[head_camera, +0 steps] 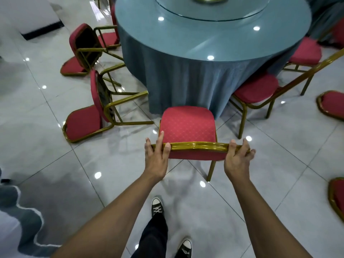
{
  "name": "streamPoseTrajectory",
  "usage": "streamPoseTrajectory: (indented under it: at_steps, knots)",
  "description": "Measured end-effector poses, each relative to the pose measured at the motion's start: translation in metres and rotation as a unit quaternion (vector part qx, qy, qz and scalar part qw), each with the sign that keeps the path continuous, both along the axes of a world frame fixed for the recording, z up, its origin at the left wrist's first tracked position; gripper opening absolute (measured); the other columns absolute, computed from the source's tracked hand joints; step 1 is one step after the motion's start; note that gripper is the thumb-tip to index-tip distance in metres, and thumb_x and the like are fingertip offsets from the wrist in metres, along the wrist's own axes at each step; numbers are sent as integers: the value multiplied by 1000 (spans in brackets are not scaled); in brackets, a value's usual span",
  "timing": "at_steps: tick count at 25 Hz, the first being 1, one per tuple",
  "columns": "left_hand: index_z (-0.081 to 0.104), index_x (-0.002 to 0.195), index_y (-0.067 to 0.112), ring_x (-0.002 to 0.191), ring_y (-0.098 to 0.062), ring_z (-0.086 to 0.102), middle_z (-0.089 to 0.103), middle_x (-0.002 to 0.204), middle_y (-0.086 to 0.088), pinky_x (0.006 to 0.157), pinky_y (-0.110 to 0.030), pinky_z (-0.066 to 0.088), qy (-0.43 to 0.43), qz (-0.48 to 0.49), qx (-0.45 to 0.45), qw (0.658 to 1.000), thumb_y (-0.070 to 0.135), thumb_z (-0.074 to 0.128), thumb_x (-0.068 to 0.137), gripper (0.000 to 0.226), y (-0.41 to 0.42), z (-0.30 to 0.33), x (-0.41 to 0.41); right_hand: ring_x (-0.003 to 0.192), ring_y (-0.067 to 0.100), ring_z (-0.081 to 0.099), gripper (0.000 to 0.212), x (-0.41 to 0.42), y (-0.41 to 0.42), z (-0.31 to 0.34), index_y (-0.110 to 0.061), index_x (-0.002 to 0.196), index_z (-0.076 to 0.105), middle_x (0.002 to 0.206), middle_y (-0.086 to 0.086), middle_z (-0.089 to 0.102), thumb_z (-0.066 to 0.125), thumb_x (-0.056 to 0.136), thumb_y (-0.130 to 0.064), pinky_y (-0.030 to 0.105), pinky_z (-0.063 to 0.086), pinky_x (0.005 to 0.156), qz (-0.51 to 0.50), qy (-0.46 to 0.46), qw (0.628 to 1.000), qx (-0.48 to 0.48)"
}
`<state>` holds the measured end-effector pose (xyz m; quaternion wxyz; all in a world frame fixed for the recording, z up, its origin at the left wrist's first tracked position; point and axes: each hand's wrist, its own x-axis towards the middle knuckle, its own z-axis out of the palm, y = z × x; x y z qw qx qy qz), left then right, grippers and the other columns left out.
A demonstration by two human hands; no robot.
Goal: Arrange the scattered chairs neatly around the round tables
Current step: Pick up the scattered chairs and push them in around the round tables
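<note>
Glossy pale floor tiles (115, 164) reflect ceiling lights all around a round table (214, 34) draped in a blue-grey cloth that hangs to the floor. On the tabletop sits a glass turntable (210, 10), with something gold at its middle that is cut off by the frame's top edge.

Just before the near side of the table stands a red chair (188, 125) with a gold frame, upright, its seat front close to the cloth. The person grips the gold top rail of its backrest with both hands. The left hand (157, 155) is curled round the rail's left end, thumb over the top. The right hand (238, 157) is wrapped round the right end, fingers folded over the rail.

Left of the table, two toppled chairs lie on the tiles: the nearer fallen chair (87, 121) rests on its back with legs pointing toward the table, and the farther fallen chair (81, 51) lies likewise beyond it. Right of the table, an upright chair (256, 88) stands with its seat near the cloth, and another chair (305, 52) sits behind it. More red seats show partly at the right edge of the frame.

Below the held chair, the person's dark trousers (152, 237) and black laced sneakers (157, 206) appear on the tiles.
</note>
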<state>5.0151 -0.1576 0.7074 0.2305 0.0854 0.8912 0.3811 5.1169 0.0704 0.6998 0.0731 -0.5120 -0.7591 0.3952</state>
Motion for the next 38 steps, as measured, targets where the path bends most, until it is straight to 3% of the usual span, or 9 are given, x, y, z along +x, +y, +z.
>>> streamPoseTrajectory:
  at_steps: [5, 7, 9, 12, 16, 22, 28, 35, 38]
  knots:
    - [0, 152, 58, 154, -34, -8, -18, 166, -5, 121, -61, 15, -29, -6, -11, 999, 73, 20, 93, 64, 27, 6, -92, 145, 48, 25, 72, -76, 25, 16, -28, 158, 10, 164, 25, -2, 20, 98, -68, 57, 28, 113, 8, -45, 999, -19]
    - [2, 153, 57, 154, -36, -5, -15, 166, -7, 122, -60, 16, -38, -15, -13, 999, 73, 22, 94, 64, 32, 5, -121, 144, 47, 27, 71, -99, 29, 24, -26, 158, 14, 163, 26, 8, 19, 100, -66, 57, 26, 114, 4, -71, 997, -17]
    - [8, 153, 54, 153, -39, 4, -5, 167, -11, 121, -59, 19, -42, -38, -30, 998, 72, 25, 95, 63, 35, 8, -141, 136, 46, 36, 64, -116, 27, 36, -21, 153, 29, 155, 25, 28, 19, 103, -59, 57, 29, 110, 12, -134, 990, 38]
    - [26, 151, 45, 142, -36, 33, 29, 157, -12, 113, -56, 36, -26, -88, -63, 994, 62, 33, 100, 54, 26, 14, -160, 120, 39, 49, 45, -134, 8, 52, -12, 129, 54, 132, 21, 53, 28, 104, -40, 53, 37, 100, 26, -187, 961, 204]
    - [48, 137, 36, 120, -21, 53, 54, 135, 0, 101, -44, 51, -8, -136, -28, 990, 44, 42, 103, 35, -3, 38, -184, 112, 26, 54, 34, -175, -37, 68, -18, 121, 56, 120, 8, 58, 39, 102, -39, 48, 42, 99, 124, -117, 959, 226]
    - [51, 135, 32, 127, -17, 47, 52, 137, 5, 108, -40, 44, 94, -108, -36, 989, 37, 44, 104, 32, -60, 86, -231, 108, 18, 50, 30, -265, -118, 81, -28, 126, 53, 124, 1, 54, 47, 99, -40, 43, 40, 100, 238, -31, 949, 204]
    - [51, 138, 29, 131, -15, 44, 49, 142, 5, 110, -38, 40, 104, -30, -30, 994, 30, 47, 104, 34, -136, 113, -293, 107, 14, 47, 32, -365, -187, 85, -29, 130, 51, 127, -2, 51, 52, 99, -36, 33, 33, 90, 340, 26, 924, 171]
    - [58, 128, 30, 120, -14, 48, 56, 130, 8, 103, -36, 43, 108, 105, -66, 986, 30, 48, 103, 27, -229, 119, -365, 113, 19, 52, 33, -490, -289, 79, -28, 130, 51, 127, -2, 52, 55, 98, -31, 45, 47, 100, 442, 66, 887, 117]
    - [59, 127, 27, 118, -17, 50, 58, 128, 5, 102, -38, 44, 105, 159, -78, 979, 29, 48, 102, 27, -279, 118, -392, 114, 16, 53, 31, -535, -345, 75, -28, 129, 52, 126, -3, 53, 56, 98, -31, 39, 46, 101, 483, 89, 864, 113]
